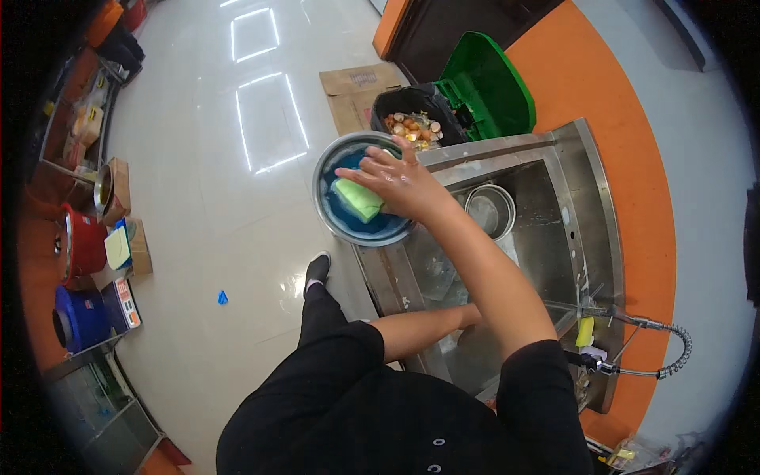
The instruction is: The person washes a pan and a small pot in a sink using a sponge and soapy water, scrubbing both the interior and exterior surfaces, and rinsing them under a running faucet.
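Observation:
My right hand (395,178) holds a light green sponge or folded cloth (360,199) over a round metal basin (323,221). Bluish liquid with suds along its edge lies in the basin, which sits at the near-left corner of a stainless steel sink (537,249), partly over its rim. Reaching across under my right arm, my left hand (469,316) is low over the sink; its fingers are hidden behind that arm. A smaller round metal container (491,208) stands in the sink bowl, with whitish residue inside.
Beyond the basin stands an open bin (448,107) with a green lid (496,83), holding eggshells. A spring-hose tap (641,323) is at the right, beside a yellow sponge (585,331). Flattened cardboard (350,89) lies on the floor. Another person (113,41) stands at the far left.

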